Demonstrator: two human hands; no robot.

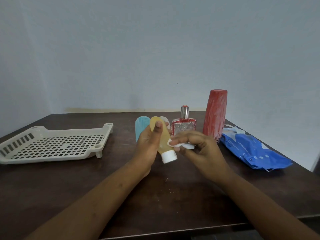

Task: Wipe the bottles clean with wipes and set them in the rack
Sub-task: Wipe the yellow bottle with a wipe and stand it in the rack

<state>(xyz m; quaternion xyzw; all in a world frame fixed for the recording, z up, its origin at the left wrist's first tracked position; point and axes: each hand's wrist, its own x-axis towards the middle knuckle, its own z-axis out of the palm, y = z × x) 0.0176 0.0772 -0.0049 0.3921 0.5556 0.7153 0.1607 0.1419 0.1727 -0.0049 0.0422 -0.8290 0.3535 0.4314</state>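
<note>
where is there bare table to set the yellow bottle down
Bare table between the rack and the blue bottle, and along the near edge in front of the rack. Crowded at the back right: blue bottle, perfume bottle, red bottle and wipes pack stand close.

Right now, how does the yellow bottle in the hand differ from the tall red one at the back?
The yellow bottle is gripped in the left hand, off the table; the red bottle stands on the table, untouched. The yellow bottle is tilted, white cap downward; the red bottle is upright. The yellow bottle is smaller than the red bottle. Neither is in the rack yet.
</note>
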